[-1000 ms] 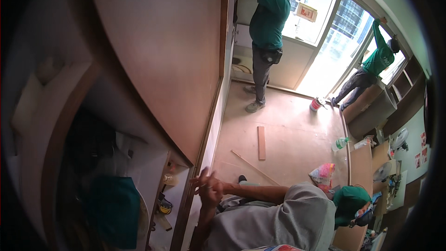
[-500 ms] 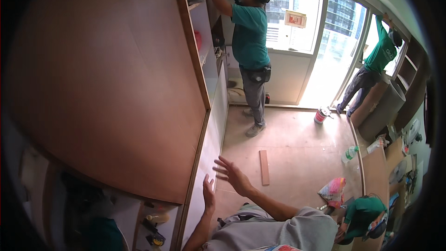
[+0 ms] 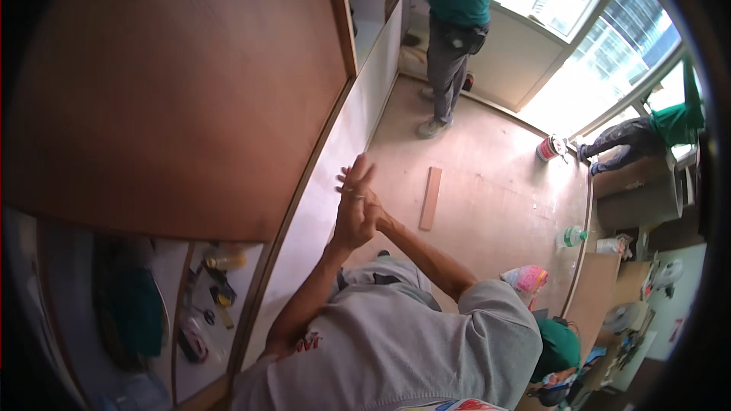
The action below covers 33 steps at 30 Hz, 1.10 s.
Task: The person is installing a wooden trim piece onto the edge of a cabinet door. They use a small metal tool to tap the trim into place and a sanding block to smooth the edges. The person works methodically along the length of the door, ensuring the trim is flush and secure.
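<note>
My left hand (image 3: 352,221) and my right hand (image 3: 371,201) are pressed against each other in front of my body. The left one is on the near side, its fingers stretched upward. Behind it, the right hand is partly hidden, with fingertips showing past the left hand's edge. I see nothing held in either. Just to their left stands a low white panel (image 3: 329,156) beside a large reddish-brown board (image 3: 183,99). A flat brown wooden strip (image 3: 430,198) lies on the floor to their right.
One worker (image 3: 457,38) stands ahead by the shelving; another (image 3: 647,133) is near the windows. A third person (image 3: 558,346) is low at the right. A paint can (image 3: 551,148), plastic bottle (image 3: 572,237) and colourful bag (image 3: 525,278) sit on the floor. Shelves (image 3: 186,297) hold tools at lower left.
My hands, apart half a second ago, have come together. The view has swung, so the room sits higher and my body fills more of it.
</note>
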### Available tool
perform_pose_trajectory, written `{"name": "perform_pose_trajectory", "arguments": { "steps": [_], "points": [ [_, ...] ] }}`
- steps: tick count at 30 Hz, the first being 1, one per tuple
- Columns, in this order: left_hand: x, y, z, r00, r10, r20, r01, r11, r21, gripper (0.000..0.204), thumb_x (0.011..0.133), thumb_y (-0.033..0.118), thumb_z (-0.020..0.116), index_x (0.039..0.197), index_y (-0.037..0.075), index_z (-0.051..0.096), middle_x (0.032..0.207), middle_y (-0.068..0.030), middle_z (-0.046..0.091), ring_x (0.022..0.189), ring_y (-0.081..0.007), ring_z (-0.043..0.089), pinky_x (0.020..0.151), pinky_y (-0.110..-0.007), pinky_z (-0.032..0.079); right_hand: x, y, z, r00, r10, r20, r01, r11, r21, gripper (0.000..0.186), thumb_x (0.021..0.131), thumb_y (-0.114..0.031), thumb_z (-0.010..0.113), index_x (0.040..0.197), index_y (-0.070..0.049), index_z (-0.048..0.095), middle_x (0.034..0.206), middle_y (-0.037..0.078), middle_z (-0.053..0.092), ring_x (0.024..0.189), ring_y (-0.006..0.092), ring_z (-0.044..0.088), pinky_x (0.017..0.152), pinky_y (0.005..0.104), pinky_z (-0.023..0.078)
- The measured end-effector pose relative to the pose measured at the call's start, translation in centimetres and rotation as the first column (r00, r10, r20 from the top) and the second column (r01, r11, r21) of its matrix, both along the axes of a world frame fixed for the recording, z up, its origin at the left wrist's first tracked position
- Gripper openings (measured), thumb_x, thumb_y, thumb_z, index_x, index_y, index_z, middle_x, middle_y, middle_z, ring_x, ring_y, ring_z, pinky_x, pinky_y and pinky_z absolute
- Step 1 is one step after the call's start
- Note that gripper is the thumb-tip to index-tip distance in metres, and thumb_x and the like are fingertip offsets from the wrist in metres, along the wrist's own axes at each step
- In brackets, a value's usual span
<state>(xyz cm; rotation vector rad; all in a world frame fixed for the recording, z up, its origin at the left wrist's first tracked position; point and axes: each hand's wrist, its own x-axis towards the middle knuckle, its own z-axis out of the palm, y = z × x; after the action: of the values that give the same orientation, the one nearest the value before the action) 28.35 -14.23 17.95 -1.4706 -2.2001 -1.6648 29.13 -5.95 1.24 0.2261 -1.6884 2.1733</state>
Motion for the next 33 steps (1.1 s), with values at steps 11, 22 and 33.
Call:
{"name": "perform_pose_trajectory", "arguments": {
  "steps": [11,22,33],
  "points": [
    [0.0,-13.1,-13.8,0.958,0.286,0.001,-0.262,0.88,-0.397,0.047,0.091,0.012,0.058,0.137,0.008,0.049,0.143,-0.0158,0.047,0.133,-0.0365,0.043,0.111,-0.054,0.028,4.5,1.2,9.6,0.802,0.558,0.215,-0.129,0.513,-0.849,0.074,0.096,-0.062,0.04,0.147,-0.009,0.035,0.146,0.017,0.044,0.129,0.0319,0.048,0.107,0.0499,0.039],
    [10.1,-35.7,-17.9,0.331,0.944,0.012,-0.837,0.299,-0.458,0.032,0.094,0.016,0.055,0.124,0.006,0.057,0.12,-0.0178,0.06,0.111,-0.0365,0.058,0.094,-0.043,0.047,1.2,-0.1,9.1,0.884,0.196,0.425,0.019,0.892,-0.451,0.047,0.101,-0.032,0.05,0.138,-0.003,0.047,0.08,0.0,0.058,0.07,0.0084,0.048,0.07,0.0274,0.043],
    [9.1,-57.4,-25.9,0.13,0.868,-0.48,-0.891,-0.11,-0.441,0.046,0.091,0.023,0.061,0.131,0.005,0.05,0.12,-0.0197,0.059,0.114,-0.0364,0.055,0.097,-0.049,0.043,4.2,-20.5,7.7,0.725,0.401,0.56,-0.423,0.901,-0.098,0.046,0.098,-0.015,0.051,0.143,-0.008,0.043,0.126,0.011,0.059,0.099,0.0202,0.066,0.089,0.0339,0.053]
  ]
}}
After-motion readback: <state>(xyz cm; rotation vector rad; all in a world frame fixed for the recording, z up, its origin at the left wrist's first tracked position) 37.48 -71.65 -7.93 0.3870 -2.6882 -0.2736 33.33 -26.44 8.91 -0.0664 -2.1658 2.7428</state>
